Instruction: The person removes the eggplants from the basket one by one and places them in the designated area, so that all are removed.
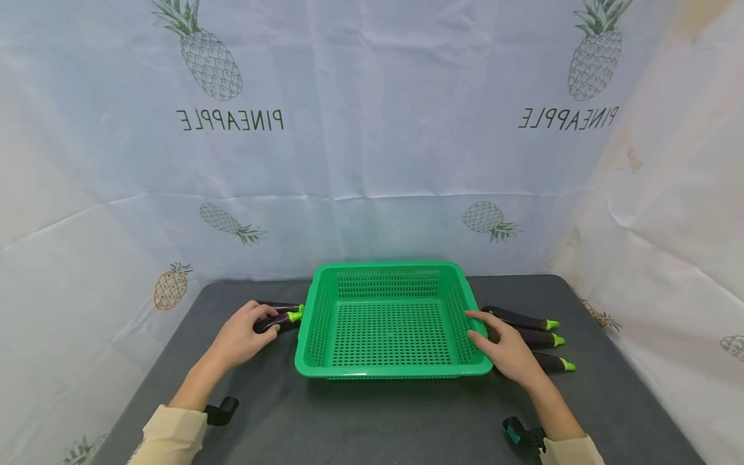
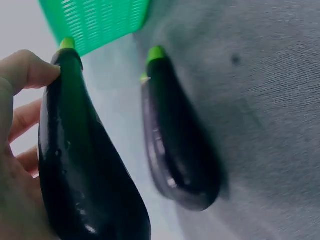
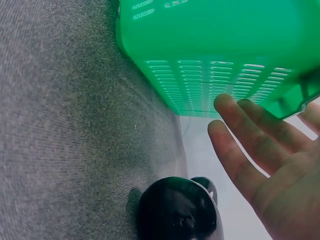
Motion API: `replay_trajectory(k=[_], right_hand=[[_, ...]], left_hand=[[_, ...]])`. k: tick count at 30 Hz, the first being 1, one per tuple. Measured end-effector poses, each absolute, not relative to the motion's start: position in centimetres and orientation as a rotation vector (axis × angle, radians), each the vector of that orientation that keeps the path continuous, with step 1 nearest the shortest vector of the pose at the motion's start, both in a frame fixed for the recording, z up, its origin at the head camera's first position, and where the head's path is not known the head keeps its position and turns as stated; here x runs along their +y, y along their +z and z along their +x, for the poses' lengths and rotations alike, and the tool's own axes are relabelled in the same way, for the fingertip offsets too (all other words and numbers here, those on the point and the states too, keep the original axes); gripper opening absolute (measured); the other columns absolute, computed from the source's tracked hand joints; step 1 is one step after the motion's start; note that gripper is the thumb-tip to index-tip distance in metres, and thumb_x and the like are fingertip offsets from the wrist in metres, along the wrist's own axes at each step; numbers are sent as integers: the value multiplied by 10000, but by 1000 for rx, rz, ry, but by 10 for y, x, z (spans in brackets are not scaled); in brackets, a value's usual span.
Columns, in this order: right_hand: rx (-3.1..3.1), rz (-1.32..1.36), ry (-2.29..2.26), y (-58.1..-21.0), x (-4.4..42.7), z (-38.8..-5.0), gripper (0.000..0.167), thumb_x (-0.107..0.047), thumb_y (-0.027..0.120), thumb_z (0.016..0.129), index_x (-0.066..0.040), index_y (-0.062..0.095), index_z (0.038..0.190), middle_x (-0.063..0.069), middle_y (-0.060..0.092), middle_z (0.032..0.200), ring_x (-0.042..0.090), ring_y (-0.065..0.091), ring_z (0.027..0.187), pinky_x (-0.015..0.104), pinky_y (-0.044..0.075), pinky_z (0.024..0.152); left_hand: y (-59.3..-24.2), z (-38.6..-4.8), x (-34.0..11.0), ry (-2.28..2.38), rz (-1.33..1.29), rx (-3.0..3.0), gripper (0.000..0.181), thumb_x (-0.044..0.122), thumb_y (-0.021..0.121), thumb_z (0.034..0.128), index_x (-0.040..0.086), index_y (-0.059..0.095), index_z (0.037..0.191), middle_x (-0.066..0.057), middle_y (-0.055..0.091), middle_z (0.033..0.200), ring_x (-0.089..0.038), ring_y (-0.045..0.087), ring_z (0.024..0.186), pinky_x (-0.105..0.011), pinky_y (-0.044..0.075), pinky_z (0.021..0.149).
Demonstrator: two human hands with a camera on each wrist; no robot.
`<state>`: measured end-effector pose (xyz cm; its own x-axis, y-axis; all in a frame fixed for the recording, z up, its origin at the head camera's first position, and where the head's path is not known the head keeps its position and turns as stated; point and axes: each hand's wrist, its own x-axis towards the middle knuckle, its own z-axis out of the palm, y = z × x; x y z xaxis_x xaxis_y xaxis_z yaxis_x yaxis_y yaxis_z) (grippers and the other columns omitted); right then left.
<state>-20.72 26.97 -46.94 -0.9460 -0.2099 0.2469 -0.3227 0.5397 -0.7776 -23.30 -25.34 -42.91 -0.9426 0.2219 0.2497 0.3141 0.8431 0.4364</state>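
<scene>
My left hand (image 1: pixel 241 332) grips a dark, glossy eggplant (image 2: pixel 85 150) with a green stem end, thumb near its top in the left wrist view. Beside it on the table lie more eggplants, the nearer one (image 2: pixel 177 135) partly covering another. A green plastic basket (image 1: pixel 395 372) with slotted walls stands between the hands. At its right rim is my right hand (image 1: pixel 506 345), with thumb and a finger over the edge. In the right wrist view its other fingers (image 3: pixel 255 135) extend, spread, outside the basket wall. Whether they press on it is unclear.
To the right of the basket lie several eggplants (image 1: pixel 526 320), partly behind my right hand. A dark grey cloth covers the table (image 1: pixel 372 420). Pale pineapple-print sheets (image 1: pixel 372 148) hang behind and at both sides. Black devices (image 1: pixel 221 411) sit at both wrists.
</scene>
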Motion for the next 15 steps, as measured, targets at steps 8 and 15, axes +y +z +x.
replay_trajectory(k=[8, 15], right_hand=[[-2642, 463, 1372, -470, 270, -208, 462, -275, 618, 1040, -127, 538, 1471, 204, 480, 1503, 453, 477, 1345, 589, 484, 934], [-2646, 459, 1375, -470, 270, -207, 464, -282, 615, 1041, -133, 535, 1473, 209, 468, 1513, 472, 440, 1371, 641, 460, 972]], left_hand=[[-450, -238, -249, -637, -376, -2896, 243, 178, 719, 930, 72, 717, 1148, -71, 598, 1026, -247, 598, 905, -436, 500, 698], [-460, -241, -243, -557, -386, -2915, 260, 188, 718, 929, 59, 717, 1155, -103, 607, 1030, -230, 570, 852, -447, 495, 687]])
